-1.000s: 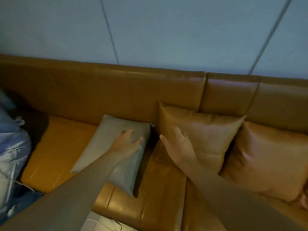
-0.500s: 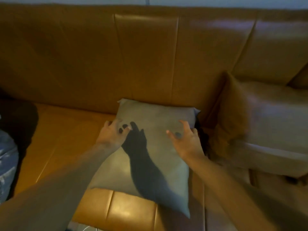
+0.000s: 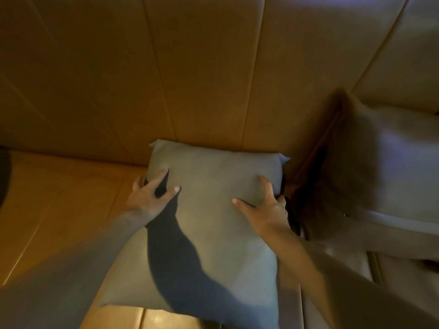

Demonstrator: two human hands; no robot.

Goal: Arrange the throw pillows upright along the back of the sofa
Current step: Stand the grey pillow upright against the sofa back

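Observation:
A grey throw pillow (image 3: pixel 213 217) lies flat on the tan leather sofa seat (image 3: pixel 59 198), its far edge touching the sofa back (image 3: pixel 190 74). My left hand (image 3: pixel 149 198) rests on the pillow's left side with fingers spread, some curling over the edge. My right hand (image 3: pixel 263 210) presses on its right side, fingers spread and reaching around the right edge. A tan leather pillow (image 3: pixel 384 172) leans against the sofa back just to the right, blurred.
The sofa seat to the left of the grey pillow is bare leather. A dark object (image 3: pixel 3 174) shows at the far left edge. The seat's front edge (image 3: pixel 166 321) runs along the bottom.
The view has moved closer and lower over the grey pillow. Both hands have slid outward from the pillow's top onto its left and right sides.

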